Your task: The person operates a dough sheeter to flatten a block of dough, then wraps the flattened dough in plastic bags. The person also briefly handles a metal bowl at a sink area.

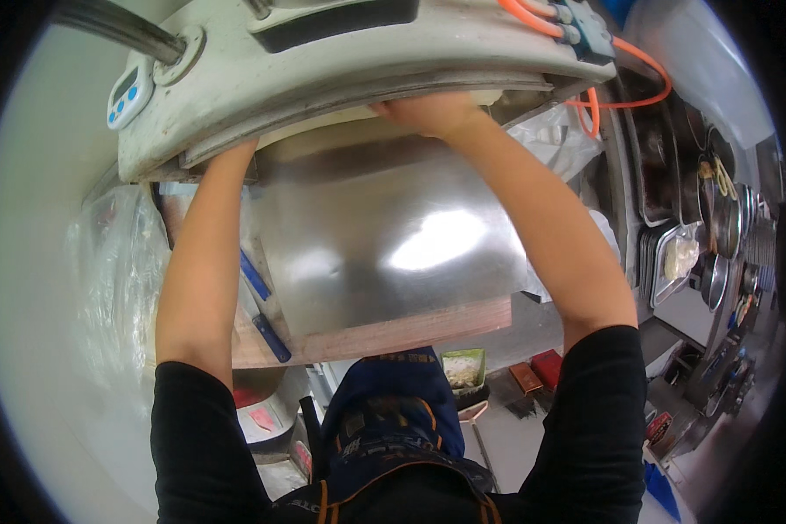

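Observation:
Both my arms reach forward under the front edge of a large off-white machine housing (367, 59). My right hand (432, 112) is partly visible at its lower edge, beside a pale sheet (331, 123) that looks like dough; its fingertips are mostly hidden, so any hold cannot be told. My left hand is out of view under the housing, with only the wrist and forearm showing. A smooth stainless steel plate (354, 229) slopes between my forearms, lying over a wooden board (406, 331).
Two blue-handled tools (272, 337) lie beside my left forearm. Clear plastic sheeting (121, 249) hangs at the left. A digital timer (130, 95) sits on the housing; orange air hoses (648, 59) loop at its right. Metal trays (668, 262) and pans stand farther right, a green-rimmed bin (464, 370) below.

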The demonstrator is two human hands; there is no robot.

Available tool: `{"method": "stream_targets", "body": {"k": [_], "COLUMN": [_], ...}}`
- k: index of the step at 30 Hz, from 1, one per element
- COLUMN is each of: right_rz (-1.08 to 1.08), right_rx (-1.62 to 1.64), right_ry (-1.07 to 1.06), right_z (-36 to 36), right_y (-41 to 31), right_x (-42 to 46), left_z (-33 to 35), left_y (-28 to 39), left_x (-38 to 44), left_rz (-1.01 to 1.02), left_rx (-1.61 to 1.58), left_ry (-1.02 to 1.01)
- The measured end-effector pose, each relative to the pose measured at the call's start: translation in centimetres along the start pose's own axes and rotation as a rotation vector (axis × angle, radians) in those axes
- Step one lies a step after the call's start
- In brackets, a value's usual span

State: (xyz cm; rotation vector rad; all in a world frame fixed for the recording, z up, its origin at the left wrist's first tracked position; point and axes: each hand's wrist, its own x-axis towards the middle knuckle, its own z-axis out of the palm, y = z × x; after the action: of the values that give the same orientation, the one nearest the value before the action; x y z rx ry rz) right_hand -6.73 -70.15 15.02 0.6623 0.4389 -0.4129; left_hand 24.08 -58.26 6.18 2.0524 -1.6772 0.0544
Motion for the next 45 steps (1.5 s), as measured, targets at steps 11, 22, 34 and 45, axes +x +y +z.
{"method": "stream_targets", "body": {"k": [11,22,34,45], "right_rz": [-0.048,1.276,1.202,1.382], "right_rx": [-0.238,2.568,2.45,2.097], "right_ry": [-0.242,-0.485,-0.652,-0.34], "right_z": [-0.8,-1.9,-1.3,-2.9], "right_y": [-3.1,-5.9,-7.8,-7.0], "right_x": [3.5,-3.9,-1.7,-2.4], "left_z": [-1.4,-0.6,-4.0,-2.0], "left_y": [9.4,7.6,8.6,5.8], "left_x": [-0.8,0.0,-3.0,-1.9], "left_rz": [-0.047,-0.026,-0.157,-0.236], "left_rx": [0.616,0.622,0.38,0.449], "left_ry": [-0.539,-0.549,-0.286,-0.231]}}
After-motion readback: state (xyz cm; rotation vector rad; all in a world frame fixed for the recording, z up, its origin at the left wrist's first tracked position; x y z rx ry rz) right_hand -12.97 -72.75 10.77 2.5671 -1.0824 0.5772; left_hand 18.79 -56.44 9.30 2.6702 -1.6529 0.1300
